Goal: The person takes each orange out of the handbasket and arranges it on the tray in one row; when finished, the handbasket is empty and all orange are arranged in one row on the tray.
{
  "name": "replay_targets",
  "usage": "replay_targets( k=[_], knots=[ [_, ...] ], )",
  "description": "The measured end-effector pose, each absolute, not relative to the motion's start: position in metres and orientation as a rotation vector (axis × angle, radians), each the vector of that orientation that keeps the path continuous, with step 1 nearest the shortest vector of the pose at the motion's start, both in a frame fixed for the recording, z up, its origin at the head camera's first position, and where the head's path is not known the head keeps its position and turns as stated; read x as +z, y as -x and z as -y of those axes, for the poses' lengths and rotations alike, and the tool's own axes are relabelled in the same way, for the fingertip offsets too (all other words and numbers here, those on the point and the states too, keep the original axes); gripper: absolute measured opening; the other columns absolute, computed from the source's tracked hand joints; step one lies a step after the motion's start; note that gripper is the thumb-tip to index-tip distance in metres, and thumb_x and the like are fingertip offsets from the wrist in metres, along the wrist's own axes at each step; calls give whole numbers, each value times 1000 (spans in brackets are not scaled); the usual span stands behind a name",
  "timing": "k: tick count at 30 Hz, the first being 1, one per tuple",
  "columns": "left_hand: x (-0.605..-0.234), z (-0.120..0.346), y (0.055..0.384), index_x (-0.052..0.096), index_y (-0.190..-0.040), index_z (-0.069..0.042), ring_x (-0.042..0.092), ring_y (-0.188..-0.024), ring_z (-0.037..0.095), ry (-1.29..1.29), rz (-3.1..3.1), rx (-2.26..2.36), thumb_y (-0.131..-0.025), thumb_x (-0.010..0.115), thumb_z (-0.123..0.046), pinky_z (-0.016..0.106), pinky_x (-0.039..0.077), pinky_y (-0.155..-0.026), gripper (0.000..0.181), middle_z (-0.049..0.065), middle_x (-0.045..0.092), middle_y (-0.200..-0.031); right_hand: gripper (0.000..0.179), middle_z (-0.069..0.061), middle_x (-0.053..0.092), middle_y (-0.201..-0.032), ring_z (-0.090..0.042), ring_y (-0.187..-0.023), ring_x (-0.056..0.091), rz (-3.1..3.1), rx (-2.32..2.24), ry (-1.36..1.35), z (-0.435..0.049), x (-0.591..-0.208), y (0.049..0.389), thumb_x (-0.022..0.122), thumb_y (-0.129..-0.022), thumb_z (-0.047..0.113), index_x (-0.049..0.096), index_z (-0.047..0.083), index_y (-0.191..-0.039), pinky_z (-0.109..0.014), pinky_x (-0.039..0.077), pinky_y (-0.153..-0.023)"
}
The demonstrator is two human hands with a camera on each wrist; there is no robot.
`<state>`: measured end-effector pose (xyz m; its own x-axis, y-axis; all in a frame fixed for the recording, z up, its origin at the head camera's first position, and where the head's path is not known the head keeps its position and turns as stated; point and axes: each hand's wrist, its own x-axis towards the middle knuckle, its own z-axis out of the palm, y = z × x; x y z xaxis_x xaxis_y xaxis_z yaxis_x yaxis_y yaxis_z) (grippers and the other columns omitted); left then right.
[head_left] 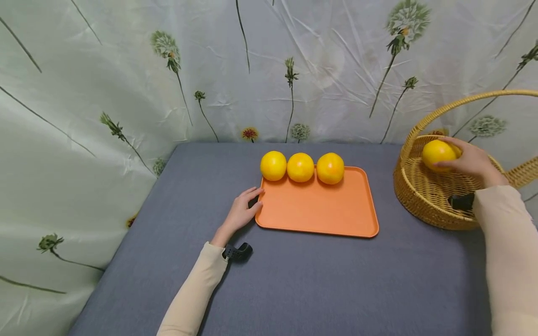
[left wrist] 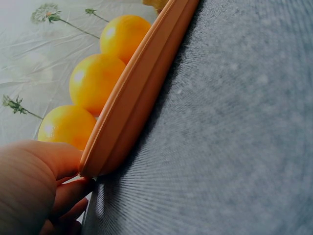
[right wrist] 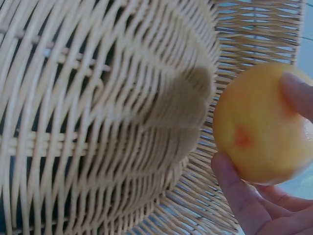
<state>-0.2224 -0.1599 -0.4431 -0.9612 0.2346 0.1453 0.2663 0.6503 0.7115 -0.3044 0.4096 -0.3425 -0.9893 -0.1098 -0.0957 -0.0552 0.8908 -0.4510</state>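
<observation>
My right hand [head_left: 472,161] grips an orange [head_left: 437,155] over the wicker basket [head_left: 433,207], its thumb and fingers spread round the fruit. In the right wrist view the orange [right wrist: 259,127] hangs near the woven wall, fingertips pressed to its skin. At the left end of an orange tray [head_left: 317,210], my left hand [head_left: 241,210] touches the rim with its fingers loosely extended. The left wrist view has the thumb at the tray's corner. Three more oranges [head_left: 300,167] stand in a row along the tray's far edge.
A tall arched handle [head_left: 462,100] rises over the basket, which stands right of the tray on a grey-blue cloth-covered table [head_left: 336,280]. Behind hangs a pale curtain [head_left: 235,84] printed with dandelions. A black strap [head_left: 237,252] circles the left wrist.
</observation>
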Motion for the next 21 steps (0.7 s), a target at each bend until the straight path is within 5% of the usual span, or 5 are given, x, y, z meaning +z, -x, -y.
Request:
replay_targets(
  k=[2,5,9,17,21],
  knots=[
    [-444,161,222,53,-133,-6,39,-137,33,429,2811,-1222,-92,56,-16,51,31,-112,43,17,50,-140,86,-40,17,-145,-57,-114,34,-2915,-761,96,-408,-338,302,61,-88,36,9,11,-151,-58,38,-80],
    [-443,161,222,53,-133,-6,39,-136,34,438,2805,-1216,-92,56,-16,52,32,-111,43,18,50,-140,85,-40,21,-144,-28,-95,56,-2895,-865,47,-407,-335,300,60,-88,39,7,21,-153,-37,46,-69],
    [-442,160,222,53,-133,-6,39,-136,34,446,2814,-1224,-92,55,-16,52,32,-112,43,18,50,-140,82,-38,23,-142,11,-67,48,-2881,-1003,12,-405,-334,296,62,-88,35,12,28,-152,-21,48,-59],
    [-442,161,223,53,-133,-5,39,-136,34,447,2808,-1217,-92,56,-15,52,31,-112,43,19,49,-140,79,-12,48,-111,1,-62,61,-2837,-1232,6,-399,-329,288,63,-88,29,15,32,-151,-26,55,-58],
    [-443,160,222,53,-134,-6,39,-136,34,444,2812,-1215,-92,56,-16,52,31,-112,43,19,48,-141,80,-17,46,-108,1,-63,61,-2843,-1257,-21,-396,-325,283,62,-89,29,13,31,-151,-24,55,-57]
  ],
)
